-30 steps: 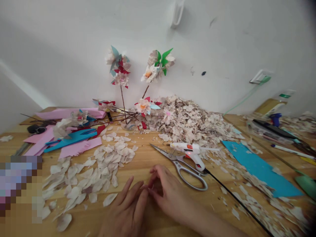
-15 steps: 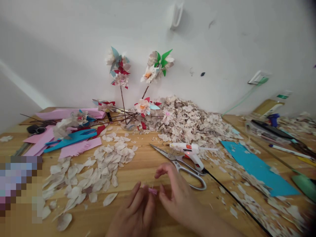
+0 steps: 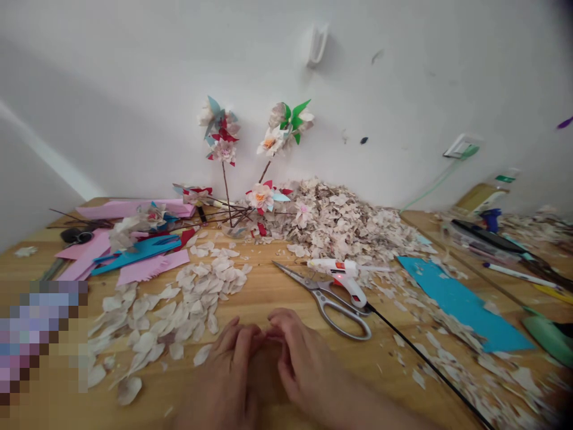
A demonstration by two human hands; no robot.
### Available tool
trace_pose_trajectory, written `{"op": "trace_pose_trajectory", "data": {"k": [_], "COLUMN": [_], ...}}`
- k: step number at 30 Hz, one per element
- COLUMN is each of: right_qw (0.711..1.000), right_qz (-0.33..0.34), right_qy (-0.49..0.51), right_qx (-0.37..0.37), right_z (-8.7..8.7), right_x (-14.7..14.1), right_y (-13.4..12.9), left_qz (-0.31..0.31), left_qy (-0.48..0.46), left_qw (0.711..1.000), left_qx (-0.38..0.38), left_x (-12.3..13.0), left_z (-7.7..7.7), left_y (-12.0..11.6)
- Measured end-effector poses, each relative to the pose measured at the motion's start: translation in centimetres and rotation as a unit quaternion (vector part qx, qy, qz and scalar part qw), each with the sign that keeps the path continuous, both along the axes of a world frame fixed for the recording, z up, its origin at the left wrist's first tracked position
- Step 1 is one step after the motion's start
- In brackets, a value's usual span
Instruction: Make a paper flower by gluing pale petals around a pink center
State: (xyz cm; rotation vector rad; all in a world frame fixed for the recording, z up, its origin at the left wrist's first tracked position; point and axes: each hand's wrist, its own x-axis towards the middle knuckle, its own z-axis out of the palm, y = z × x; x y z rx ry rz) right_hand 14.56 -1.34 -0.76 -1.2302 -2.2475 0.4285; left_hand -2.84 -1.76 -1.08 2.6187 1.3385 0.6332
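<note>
My left hand point(image 3: 233, 364) and my right hand point(image 3: 301, 358) meet at the fingertips low in the middle, over the wooden table point(image 3: 264, 292). Both are closed with bent fingers. Whatever lies between the fingertips is mostly hidden; only a trace of pink shows. Silver scissors point(image 3: 342, 319) lie just beyond my right hand, with a white and orange glue gun point(image 3: 342, 272) partly over them. Left of my left hand are loose pale petals point(image 3: 197, 298).
Finished flowers point(image 3: 271, 143) on twigs lean at the white wall. A large heap of dried petals point(image 3: 335, 218) lies behind the glue gun. Pink paper point(image 3: 152, 267) and blue strips point(image 3: 143, 251) lie at left, a blue sheet point(image 3: 465, 304) at right. A black cord point(image 3: 416, 352) runs toward the lower right.
My right hand has moved left and down until its fingertips meet my left hand's. The small pink piece seen between the hands before is now almost hidden. The camera view has shifted slightly.
</note>
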Motion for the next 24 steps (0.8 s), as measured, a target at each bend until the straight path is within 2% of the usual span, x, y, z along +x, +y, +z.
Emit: {"op": "trace_pose_trajectory", "data": {"k": [5,8,12,15,20,24], "right_qw": [1.000,0.999,0.997,0.996,0.992,0.991], "right_qz": [-0.001,0.011,0.036,0.041,0.058,0.060], "right_qy": [-0.019,-0.043,-0.063,-0.079,-0.106,-0.118], "right_qx": [-0.018,-0.019,-0.012,-0.017,-0.023,-0.010], "right_z": [-0.1,0.2,0.5,0.7,0.5,0.5], "right_x": [0.1,0.1,0.2,0.3,0.3,0.3], "right_y": [0.2,0.5,0.7,0.7,0.6,0.7], "left_qz": [0.001,-0.018,-0.027,-0.039,-0.083,-0.076], "left_qy": [-0.014,0.006,0.062,0.101,0.105,0.090], "left_qw": [1.000,0.998,0.986,0.978,0.974,0.987], "left_qx": [0.013,0.067,0.151,0.180,0.184,0.108], "left_x": [0.0,0.1,0.3,0.5,1.0,0.7], "left_z": [0.5,0.7,0.3,0.0,0.0,0.4], "left_y": [0.1,0.2,0.4,0.4,0.0,-0.1]}}
